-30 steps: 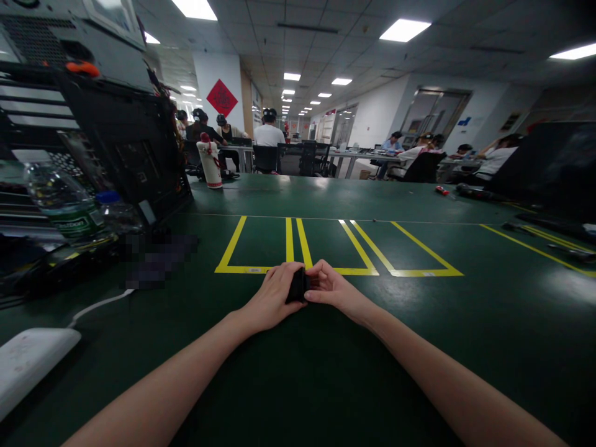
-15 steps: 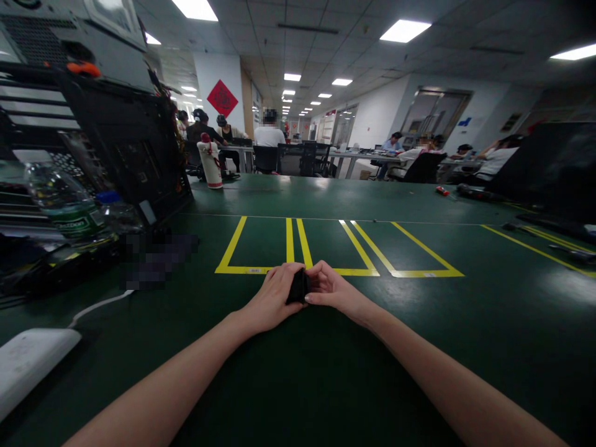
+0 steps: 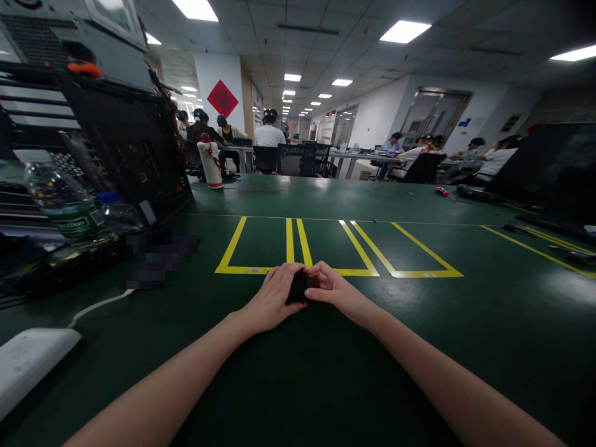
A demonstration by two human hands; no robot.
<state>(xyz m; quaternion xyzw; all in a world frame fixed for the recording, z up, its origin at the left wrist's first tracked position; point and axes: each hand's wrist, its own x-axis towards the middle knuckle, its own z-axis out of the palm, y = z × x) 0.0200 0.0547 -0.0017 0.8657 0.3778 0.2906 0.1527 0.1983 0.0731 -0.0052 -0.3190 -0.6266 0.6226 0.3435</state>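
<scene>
A small, dark black object [image 3: 297, 289] with a boxy outline sits between my hands, low over the green table [image 3: 298, 372]. Its kind cannot be made out. My left hand [image 3: 270, 293] is wrapped over its left side, thumb at the near lower edge and fingers across the top. From the right, my right hand [image 3: 334, 289] closes on the object's right end, with thumb and curled fingertips against it. Much of the object is hidden under the fingers. Just beyond my hands, yellow tape outlines [image 3: 298, 242] mark the tabletop.
On the left stand an open black computer case [image 3: 125, 143], a clear plastic bottle [image 3: 69, 205] and a white power strip [image 3: 37, 354]. A white bottle with a red top [image 3: 211, 164] stands at the far edge. Tools [image 3: 572, 251] lie far right. Several people sit at desks beyond.
My right thumb has moved slightly up along the object's right end. My left hand and the object keep their place.
</scene>
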